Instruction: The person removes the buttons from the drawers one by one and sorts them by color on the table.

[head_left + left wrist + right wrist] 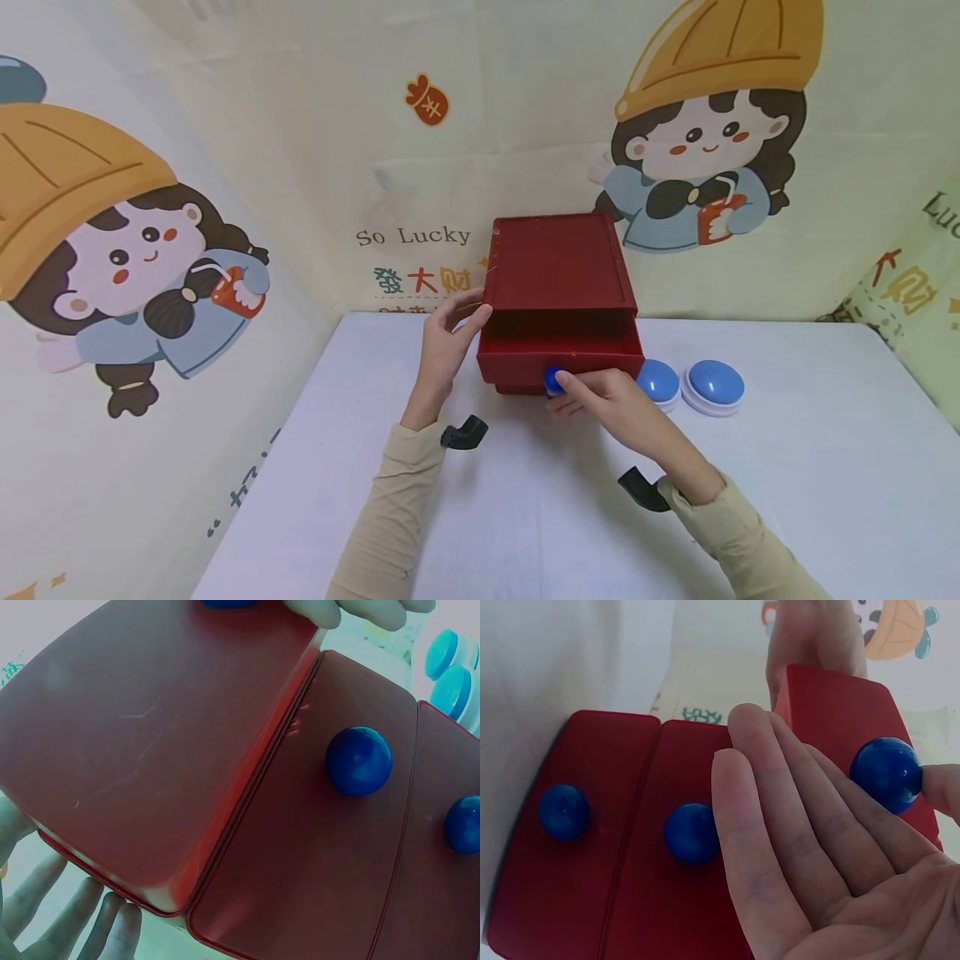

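For smooth handling of the top drawer [561, 364], the force of the right hand [613, 406] is best level and square to the front, I judge, with the left hand [447, 346] bracing lightly; the right thumb and fingers pinch the blue knob [552, 382]; the left fingers spread at the left side of the red cabinet [558, 262], which stands far on the white table [480, 508]; it has 3 drawers, the top 1 jutting nearward, its front bearing pale scratches; 2 blue-topped buttons [716, 383] stand just right.
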Action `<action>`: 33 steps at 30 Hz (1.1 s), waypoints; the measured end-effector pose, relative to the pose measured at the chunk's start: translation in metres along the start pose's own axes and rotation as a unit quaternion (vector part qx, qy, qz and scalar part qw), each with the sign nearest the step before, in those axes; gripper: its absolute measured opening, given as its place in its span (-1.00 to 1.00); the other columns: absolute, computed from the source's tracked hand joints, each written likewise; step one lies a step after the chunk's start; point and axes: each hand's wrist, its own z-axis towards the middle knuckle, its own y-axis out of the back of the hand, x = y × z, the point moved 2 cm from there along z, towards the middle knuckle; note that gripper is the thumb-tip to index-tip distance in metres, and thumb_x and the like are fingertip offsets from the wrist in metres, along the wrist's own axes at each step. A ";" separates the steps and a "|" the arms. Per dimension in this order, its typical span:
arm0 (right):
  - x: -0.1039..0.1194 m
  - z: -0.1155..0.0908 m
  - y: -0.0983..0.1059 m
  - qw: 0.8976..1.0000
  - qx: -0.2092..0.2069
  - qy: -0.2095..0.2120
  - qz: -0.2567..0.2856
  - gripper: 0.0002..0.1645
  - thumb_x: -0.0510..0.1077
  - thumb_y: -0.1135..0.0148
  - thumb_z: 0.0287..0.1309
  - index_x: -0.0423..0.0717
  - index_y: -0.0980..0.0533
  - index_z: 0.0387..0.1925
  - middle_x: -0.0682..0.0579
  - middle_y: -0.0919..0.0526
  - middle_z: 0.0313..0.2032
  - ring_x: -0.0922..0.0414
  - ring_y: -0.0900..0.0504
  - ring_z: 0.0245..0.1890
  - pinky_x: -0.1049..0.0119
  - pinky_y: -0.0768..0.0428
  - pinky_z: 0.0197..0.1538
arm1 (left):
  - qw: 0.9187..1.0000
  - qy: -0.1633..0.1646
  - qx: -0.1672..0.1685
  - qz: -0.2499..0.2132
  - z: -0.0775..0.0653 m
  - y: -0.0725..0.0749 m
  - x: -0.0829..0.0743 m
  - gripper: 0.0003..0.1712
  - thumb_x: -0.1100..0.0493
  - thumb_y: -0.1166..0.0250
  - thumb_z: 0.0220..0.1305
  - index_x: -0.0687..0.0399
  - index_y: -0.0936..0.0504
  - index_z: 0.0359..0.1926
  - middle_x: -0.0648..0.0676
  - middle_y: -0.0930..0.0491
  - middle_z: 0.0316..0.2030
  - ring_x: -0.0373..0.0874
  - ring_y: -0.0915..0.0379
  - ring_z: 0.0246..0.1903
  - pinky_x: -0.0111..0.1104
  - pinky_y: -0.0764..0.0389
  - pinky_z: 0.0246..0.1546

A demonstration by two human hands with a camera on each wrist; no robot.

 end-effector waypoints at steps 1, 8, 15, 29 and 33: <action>0.000 0.001 0.000 1.000 0.000 0.000 0.000 -0.52 0.04 -0.02 0.47 -0.27 -0.65 -0.03 -0.08 -0.78 -0.20 0.01 -0.78 -0.21 0.32 -0.69 -0.09 | 1.000 0.000 -0.001 0.000 0.000 0.000 0.000 -0.52 -0.01 -0.35 0.29 -0.06 -0.59 0.20 -0.04 -0.59 0.14 -0.13 -0.50 0.13 -0.20 -0.53 0.19; -0.001 0.004 0.002 1.000 0.006 0.005 0.008 -0.50 0.02 0.00 0.49 -0.33 -0.63 -0.01 -0.11 -0.77 -0.20 -0.03 -0.78 -0.21 0.30 -0.70 -0.10 | 1.000 0.003 -0.001 0.003 0.000 -0.001 0.000 -0.50 -0.12 -0.36 0.25 -0.14 -0.60 0.19 -0.11 -0.59 0.12 -0.14 -0.51 0.12 -0.23 -0.56 0.15; -0.003 0.008 0.004 1.000 0.011 0.015 0.020 -0.52 0.00 0.01 0.50 -0.35 -0.61 0.01 -0.17 -0.77 -0.19 -0.02 -0.78 -0.21 0.14 -0.71 -0.10 | 1.000 0.017 -0.002 -0.002 0.000 0.000 -0.002 -0.51 -0.07 -0.36 0.28 -0.09 -0.60 0.19 -0.08 -0.60 0.11 -0.13 -0.50 0.12 -0.15 -0.52 0.19; -0.007 0.019 0.009 1.000 0.013 0.007 0.023 -0.44 0.04 0.04 0.51 -0.39 -0.58 0.05 -0.17 -0.77 -0.17 0.03 -0.78 -0.20 0.18 -0.71 -0.09 | 0.999 0.049 -0.001 0.003 0.000 0.000 -0.008 -0.50 -0.03 -0.35 0.29 -0.02 -0.58 0.21 0.02 -0.59 0.13 -0.08 -0.47 0.15 0.05 -0.41 0.26; -0.008 0.022 0.010 1.000 0.009 0.001 0.023 -0.42 0.06 0.04 0.51 -0.41 -0.57 0.07 -0.17 -0.76 -0.16 0.03 -0.78 -0.19 0.16 -0.71 -0.09 | 0.998 0.059 0.000 0.006 -0.002 -0.001 -0.017 -0.49 0.04 -0.33 0.32 0.09 -0.55 0.24 0.09 -0.56 0.17 -0.03 -0.46 0.17 0.02 -0.43 0.26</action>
